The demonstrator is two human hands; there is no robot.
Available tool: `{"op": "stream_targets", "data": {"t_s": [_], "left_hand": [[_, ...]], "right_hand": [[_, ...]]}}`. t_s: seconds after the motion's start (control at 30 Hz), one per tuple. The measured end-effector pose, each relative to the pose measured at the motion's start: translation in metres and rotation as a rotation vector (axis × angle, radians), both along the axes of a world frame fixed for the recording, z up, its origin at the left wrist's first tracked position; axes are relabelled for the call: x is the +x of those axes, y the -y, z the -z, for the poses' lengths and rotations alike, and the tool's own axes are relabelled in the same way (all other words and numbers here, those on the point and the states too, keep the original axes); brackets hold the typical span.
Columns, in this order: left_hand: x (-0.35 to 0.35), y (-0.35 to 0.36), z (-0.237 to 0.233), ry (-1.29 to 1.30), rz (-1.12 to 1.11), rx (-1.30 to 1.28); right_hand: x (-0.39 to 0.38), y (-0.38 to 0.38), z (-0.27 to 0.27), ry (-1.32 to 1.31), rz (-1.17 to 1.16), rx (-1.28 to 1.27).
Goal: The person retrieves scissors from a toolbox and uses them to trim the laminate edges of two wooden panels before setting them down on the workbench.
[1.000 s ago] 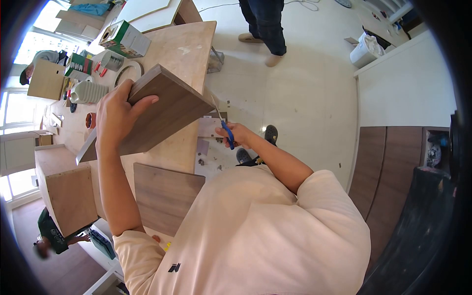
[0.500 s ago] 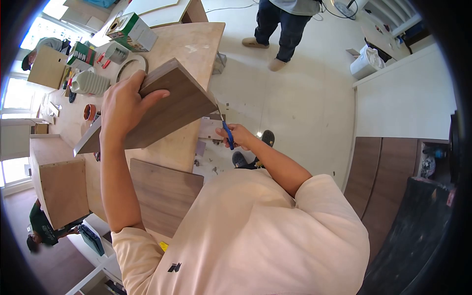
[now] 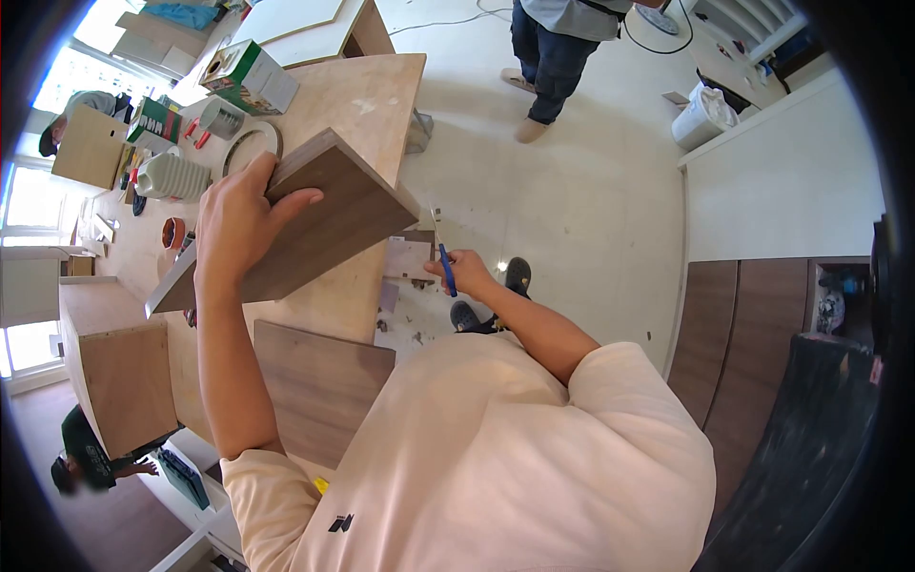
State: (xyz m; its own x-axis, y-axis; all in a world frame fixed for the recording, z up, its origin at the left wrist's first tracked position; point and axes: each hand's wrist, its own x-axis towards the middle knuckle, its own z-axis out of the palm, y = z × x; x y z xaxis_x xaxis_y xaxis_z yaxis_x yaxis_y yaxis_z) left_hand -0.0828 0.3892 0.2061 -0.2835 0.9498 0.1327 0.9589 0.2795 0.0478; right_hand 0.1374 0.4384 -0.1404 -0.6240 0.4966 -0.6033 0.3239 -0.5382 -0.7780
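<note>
Blade off the panel corner; grips unchanged.
Left hand (image 3: 233,224) stays clamped on the tilted wood panel (image 3: 329,224) above the table (image 3: 367,100). Right hand (image 3: 467,272), fisted on a blue-handled tool (image 3: 446,270), has shifted to 3 o'clock of the corner, apparently just apart.

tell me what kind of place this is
Probably a carpentry or furniture-fitting workshop: the left hand holds a wood-grain board tilted over a plywood workbench, the right hand grips a blue-handled tool, and another cut panel lies on the bench.
</note>
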Motion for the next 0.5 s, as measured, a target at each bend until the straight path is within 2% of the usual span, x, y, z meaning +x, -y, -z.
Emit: {"op": "stream_targets", "data": {"t_s": [0.13,0.17,0.27,0.33,0.43,0.5], "left_hand": [[-0.003,0.002,0.004,0.044,0.002,0.025],[-0.003,0.002,0.004,0.070,-0.004,0.040],[-0.016,0.013,0.001,-0.007,0.156,0.172],[-0.028,0.031,-0.004,0.087,0.026,0.096],[-0.042,0.057,-0.006,0.077,-0.060,0.076],[-0.050,0.069,-0.003,0.019,-0.068,0.120]], "right_hand": [[0.017,-0.011,0.001,0.088,-0.117,-0.115],[0.021,-0.013,0.000,0.048,-0.113,-0.169],[0.036,-0.022,0.001,-0.100,-0.122,-0.299],[0.045,-0.032,-0.004,-0.236,-0.155,-0.366],[0.044,-0.040,-0.020,0.070,-0.096,0.100],[0.037,-0.051,-0.041,-0.023,-0.020,0.276]]}}
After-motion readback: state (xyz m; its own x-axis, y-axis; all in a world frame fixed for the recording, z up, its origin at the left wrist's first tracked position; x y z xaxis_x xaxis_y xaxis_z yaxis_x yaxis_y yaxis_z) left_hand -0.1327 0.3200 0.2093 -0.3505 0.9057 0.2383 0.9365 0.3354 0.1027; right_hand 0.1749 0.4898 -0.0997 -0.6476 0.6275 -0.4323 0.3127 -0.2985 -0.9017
